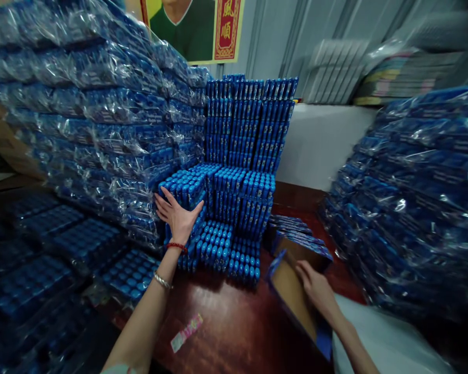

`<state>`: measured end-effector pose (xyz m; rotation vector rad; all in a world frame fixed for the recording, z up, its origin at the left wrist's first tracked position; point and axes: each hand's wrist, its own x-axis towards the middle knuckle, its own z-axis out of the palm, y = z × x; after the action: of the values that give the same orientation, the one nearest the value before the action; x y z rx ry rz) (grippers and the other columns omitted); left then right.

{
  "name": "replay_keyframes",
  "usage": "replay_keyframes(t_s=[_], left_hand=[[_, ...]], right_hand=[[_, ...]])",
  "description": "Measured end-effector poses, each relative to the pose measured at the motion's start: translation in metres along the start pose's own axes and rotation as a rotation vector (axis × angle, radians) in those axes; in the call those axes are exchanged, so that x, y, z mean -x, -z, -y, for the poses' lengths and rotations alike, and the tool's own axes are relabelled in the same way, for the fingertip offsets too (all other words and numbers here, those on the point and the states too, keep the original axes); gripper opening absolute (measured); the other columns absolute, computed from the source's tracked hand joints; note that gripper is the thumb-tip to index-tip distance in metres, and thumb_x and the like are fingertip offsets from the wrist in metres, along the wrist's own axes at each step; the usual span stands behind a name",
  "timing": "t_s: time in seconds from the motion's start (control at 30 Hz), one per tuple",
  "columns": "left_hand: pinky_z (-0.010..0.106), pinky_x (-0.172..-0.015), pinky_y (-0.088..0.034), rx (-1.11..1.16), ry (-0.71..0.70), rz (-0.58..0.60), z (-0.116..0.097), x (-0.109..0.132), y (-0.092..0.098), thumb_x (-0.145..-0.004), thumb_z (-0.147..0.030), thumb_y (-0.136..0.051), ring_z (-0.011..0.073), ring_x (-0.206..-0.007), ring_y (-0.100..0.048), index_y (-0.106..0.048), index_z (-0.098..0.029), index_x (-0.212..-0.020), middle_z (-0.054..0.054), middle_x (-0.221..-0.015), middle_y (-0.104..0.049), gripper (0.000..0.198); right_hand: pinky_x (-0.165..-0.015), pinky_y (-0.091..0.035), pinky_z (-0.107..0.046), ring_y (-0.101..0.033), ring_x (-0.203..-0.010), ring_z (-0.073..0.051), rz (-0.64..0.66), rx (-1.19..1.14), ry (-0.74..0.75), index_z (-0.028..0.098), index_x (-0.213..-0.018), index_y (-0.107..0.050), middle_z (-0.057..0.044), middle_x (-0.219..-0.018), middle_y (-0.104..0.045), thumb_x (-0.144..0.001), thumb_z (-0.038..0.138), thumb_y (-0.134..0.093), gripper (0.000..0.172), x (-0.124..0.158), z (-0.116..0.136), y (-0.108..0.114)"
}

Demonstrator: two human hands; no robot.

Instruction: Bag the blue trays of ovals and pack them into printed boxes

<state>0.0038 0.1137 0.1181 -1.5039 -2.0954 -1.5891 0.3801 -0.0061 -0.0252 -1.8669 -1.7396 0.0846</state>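
Note:
My left hand [178, 217] reaches forward with fingers spread against a block of small blue capped tubes [185, 188], part of a larger stepped stack of blue tubes [242, 156]. A red bead bracelet and a silver one sit on that wrist. My right hand [315, 284] rests flat on the inner brown face of an opened blue cardboard box [292, 296] lying on the dark red table [234, 322]. Its fingers lie stretched out, holding nothing.
Plastic-wrapped bundles of blue tubes [101, 114] tower at left, with flat trays of them [42, 249] lower left. More wrapped bundles [421, 197] pile at right. Flat blue boxes [292, 228] lie behind the open box. A small wrapper strip [186, 332] lies on the table.

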Motion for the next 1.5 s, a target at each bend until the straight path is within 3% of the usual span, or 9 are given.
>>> replay_keyframes(t_s=[0.1, 0.23, 0.47, 0.63, 0.77, 0.97, 1.17, 1.37, 1.5], left_hand=[[0.056, -0.106, -0.019, -0.015, 0.049, -0.028, -0.001, -0.004, -0.003, -0.060, -0.066, -0.065, 0.0433, -0.134, -0.018, 0.001, -0.006, -0.146, 0.030, -0.143, -0.016, 0.124], [0.057, -0.100, -0.026, -0.007, 0.087, -0.041, -0.003, -0.010, 0.004, -0.057, -0.056, -0.072, 0.0435, -0.125, -0.028, -0.001, -0.008, -0.146, 0.027, -0.135, -0.026, 0.124], [0.055, -0.104, -0.021, 0.053, 0.007, -0.088, 0.002, 0.004, 0.029, -0.057, -0.054, -0.072, 0.0391, -0.123, -0.027, 0.002, -0.005, -0.145, 0.023, -0.131, -0.026, 0.125], [0.053, -0.107, -0.019, 0.116, -0.072, -0.139, 0.010, 0.029, 0.043, -0.058, -0.054, -0.072, 0.0379, -0.126, -0.023, 0.009, -0.007, -0.145, 0.022, -0.134, -0.021, 0.127], [0.056, -0.107, -0.021, 0.152, -0.136, -0.116, 0.023, 0.062, 0.060, -0.060, -0.050, -0.072, 0.0383, -0.130, -0.019, 0.016, -0.014, -0.144, 0.020, -0.137, -0.016, 0.127], [0.055, -0.107, -0.028, 0.162, -0.219, 0.047, 0.044, 0.159, 0.088, -0.058, -0.051, -0.074, 0.0391, -0.133, -0.018, 0.018, -0.019, -0.143, 0.019, -0.141, -0.007, 0.129], [0.056, -0.106, -0.032, 0.327, -0.236, 0.589, 0.058, 0.257, 0.074, -0.063, -0.055, -0.069, 0.0398, -0.136, -0.016, 0.018, -0.024, -0.142, 0.018, -0.146, -0.002, 0.122], [0.049, -0.110, -0.030, 0.595, -0.534, 1.166, 0.061, 0.239, 0.034, -0.058, -0.048, -0.073, 0.0321, -0.137, -0.022, 0.010, -0.015, -0.146, 0.019, -0.147, -0.021, 0.125], [0.045, -0.111, -0.028, 0.749, -0.656, 1.486, 0.056, 0.202, 0.008, -0.061, -0.040, -0.074, 0.0288, -0.138, -0.022, 0.008, -0.015, -0.146, 0.017, -0.151, -0.016, 0.120]], right_hand=[[-0.068, -0.048, -0.029, -0.066, -0.090, -0.022, 0.313, 0.071, -0.009, 0.025, -0.106, -0.060, -0.007, -0.100, -0.069, -0.087, 0.026, -0.033, 0.033, 0.053, 0.021, -0.036], [-0.077, -0.047, -0.036, -0.061, -0.098, -0.026, 0.259, 0.161, 0.036, 0.021, -0.107, -0.062, -0.012, -0.106, -0.066, -0.087, 0.027, -0.036, 0.033, 0.067, 0.055, -0.067], [-0.098, -0.038, -0.040, -0.052, -0.110, -0.023, -0.046, -0.441, 0.174, 0.021, -0.118, -0.055, -0.009, -0.117, -0.059, -0.090, 0.046, -0.036, 0.042, -0.031, 0.179, -0.046], [-0.097, -0.040, -0.035, -0.052, -0.114, -0.020, 0.113, -1.093, 0.006, 0.023, -0.130, -0.042, -0.008, -0.128, -0.051, -0.087, 0.055, -0.038, 0.053, -0.106, 0.276, -0.045], [-0.084, -0.048, -0.034, -0.058, -0.101, -0.019, 0.263, -1.466, -0.169, 0.024, -0.123, -0.048, -0.004, -0.114, -0.061, -0.086, 0.059, -0.036, 0.052, -0.135, 0.314, -0.036], [-0.075, -0.049, -0.031, -0.061, -0.084, -0.018, 0.355, -1.575, -0.181, 0.020, -0.097, -0.062, 0.000, -0.084, -0.067, -0.077, 0.057, -0.055, 0.042, -0.069, 0.266, -0.011], [-0.071, -0.047, -0.028, -0.057, -0.076, -0.016, -0.079, -1.316, -0.507, 0.019, -0.083, -0.061, 0.002, -0.077, -0.063, -0.074, 0.049, -0.058, 0.031, 0.042, 0.163, 0.005], [-0.074, -0.045, -0.026, -0.055, -0.083, -0.014, -0.582, -1.066, -0.693, 0.020, -0.094, -0.058, 0.001, -0.091, -0.060, -0.075, 0.047, -0.056, 0.033, 0.143, 0.123, 0.002], [-0.082, -0.047, -0.030, -0.055, -0.098, -0.018, -0.620, -0.957, -0.814, 0.023, -0.111, -0.049, -0.004, -0.109, -0.057, -0.083, 0.050, -0.044, 0.040, 0.184, 0.139, -0.019]])
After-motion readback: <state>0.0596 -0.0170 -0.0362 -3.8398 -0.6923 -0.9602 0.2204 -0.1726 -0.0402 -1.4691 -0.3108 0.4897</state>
